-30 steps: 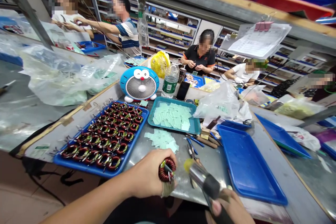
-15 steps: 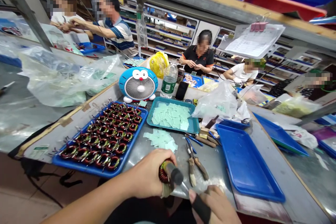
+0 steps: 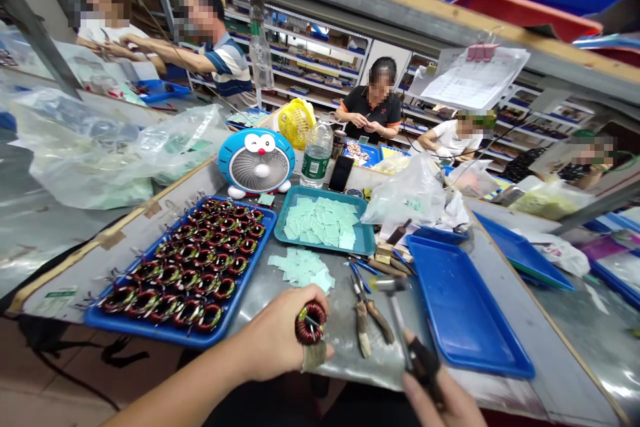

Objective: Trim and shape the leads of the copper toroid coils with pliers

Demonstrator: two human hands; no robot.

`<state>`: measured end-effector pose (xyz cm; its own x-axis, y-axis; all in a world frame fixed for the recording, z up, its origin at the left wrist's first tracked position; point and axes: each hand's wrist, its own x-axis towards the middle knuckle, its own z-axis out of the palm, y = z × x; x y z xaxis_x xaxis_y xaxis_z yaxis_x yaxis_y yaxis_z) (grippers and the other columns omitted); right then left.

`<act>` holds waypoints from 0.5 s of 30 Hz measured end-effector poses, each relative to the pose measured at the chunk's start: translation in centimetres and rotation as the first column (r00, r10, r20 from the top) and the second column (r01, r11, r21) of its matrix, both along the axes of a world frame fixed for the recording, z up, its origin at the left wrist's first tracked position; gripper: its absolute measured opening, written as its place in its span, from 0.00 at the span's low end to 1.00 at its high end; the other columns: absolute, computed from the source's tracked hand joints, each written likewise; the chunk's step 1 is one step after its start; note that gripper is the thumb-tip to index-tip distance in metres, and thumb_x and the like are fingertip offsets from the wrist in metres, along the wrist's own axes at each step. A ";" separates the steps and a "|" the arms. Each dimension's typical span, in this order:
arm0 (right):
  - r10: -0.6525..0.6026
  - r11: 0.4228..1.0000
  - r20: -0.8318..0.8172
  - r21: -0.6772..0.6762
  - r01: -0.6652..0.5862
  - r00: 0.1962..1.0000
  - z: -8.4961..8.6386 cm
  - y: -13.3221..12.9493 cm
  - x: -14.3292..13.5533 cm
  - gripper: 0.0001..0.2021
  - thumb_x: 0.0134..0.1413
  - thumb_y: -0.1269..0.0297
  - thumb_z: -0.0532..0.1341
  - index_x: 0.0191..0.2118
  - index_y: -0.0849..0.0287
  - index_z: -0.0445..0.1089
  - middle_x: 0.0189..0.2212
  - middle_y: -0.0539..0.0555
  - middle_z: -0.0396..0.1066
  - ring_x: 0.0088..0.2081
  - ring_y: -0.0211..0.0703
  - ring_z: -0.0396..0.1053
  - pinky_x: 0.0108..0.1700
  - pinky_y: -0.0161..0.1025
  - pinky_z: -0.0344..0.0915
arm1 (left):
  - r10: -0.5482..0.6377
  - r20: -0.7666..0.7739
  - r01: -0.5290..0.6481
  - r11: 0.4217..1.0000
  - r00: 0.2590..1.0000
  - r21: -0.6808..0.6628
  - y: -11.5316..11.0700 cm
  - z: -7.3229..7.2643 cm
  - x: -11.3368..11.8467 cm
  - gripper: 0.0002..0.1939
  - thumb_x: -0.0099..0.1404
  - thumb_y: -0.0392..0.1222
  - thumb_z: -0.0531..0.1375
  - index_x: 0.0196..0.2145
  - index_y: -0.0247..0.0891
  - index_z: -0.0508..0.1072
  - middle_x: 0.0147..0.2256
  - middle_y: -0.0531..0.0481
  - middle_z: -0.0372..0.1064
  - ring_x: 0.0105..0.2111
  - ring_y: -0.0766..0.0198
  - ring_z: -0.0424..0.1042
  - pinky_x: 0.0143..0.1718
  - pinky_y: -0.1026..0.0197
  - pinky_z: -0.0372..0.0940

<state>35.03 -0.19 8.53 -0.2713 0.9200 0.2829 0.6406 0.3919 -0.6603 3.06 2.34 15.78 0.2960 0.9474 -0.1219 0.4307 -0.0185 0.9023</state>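
Note:
My left hand (image 3: 280, 333) is closed round a copper-wound toroid coil (image 3: 311, 323), its ring facing up towards me, with wrapping on the thumb. In my right hand (image 3: 440, 393) is a small hammer (image 3: 397, 313), held by its dark handle, the head up and apart from the coil. Slightly blurred, the hammer head is over the bench near the pliers (image 3: 367, 320). To the left, a blue tray (image 3: 200, 337) carries rows of similar wound coils (image 3: 190, 267). Beyond my left hand lies a loose pile of pale green sheets (image 3: 303, 267).
A teal tray (image 3: 367, 240) holds more green sheets. Behind it stand a blue fan (image 3: 257, 163), a water bottle (image 3: 316, 153) and a phone (image 3: 341, 173). A blue tray (image 3: 465, 307) is at right; tools lie beside it. Several people work across the bench.
The hammer has swung away from the coil to the right and up with my right hand. My left hand still grips the coil, whose ring now shows more fully. The view has shifted slightly.

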 end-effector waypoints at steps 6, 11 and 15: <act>-0.357 0.846 0.042 -0.409 0.342 0.933 -3.7 3.3 4.5 0.24 0.53 0.37 0.59 0.29 0.57 0.69 0.26 0.53 0.71 0.31 0.47 0.70 0.36 0.40 0.68 | 0.123 0.362 -0.048 0.977 0.924 -0.209 0.3 -2.4 -0.3 0.31 0.56 0.48 0.73 0.51 0.42 0.64 0.36 0.55 0.65 0.33 0.66 0.61 0.33 0.63 0.57; -0.528 0.800 -0.085 -0.385 0.461 0.845 -3.0 2.3 0.9 0.27 0.51 0.34 0.62 0.36 0.57 0.69 0.29 0.53 0.69 0.34 0.47 0.69 0.38 0.41 0.65 | 0.166 0.556 -0.001 0.959 0.815 -0.285 -0.3 -3.4 0.2 0.33 0.55 0.50 0.74 0.51 0.40 0.62 0.37 0.52 0.68 0.35 0.64 0.65 0.37 0.61 0.60; -0.564 0.587 -0.489 -0.804 -0.093 0.666 -3.7 -2.3 -5.8 0.39 0.41 0.33 0.71 0.49 0.60 0.69 0.27 0.51 0.72 0.24 0.42 0.69 0.28 0.38 0.66 | 0.167 0.419 -0.084 0.974 0.892 -0.209 -1.0 -3.2 0.1 0.31 0.54 0.51 0.75 0.45 0.42 0.62 0.35 0.54 0.68 0.33 0.64 0.65 0.35 0.61 0.59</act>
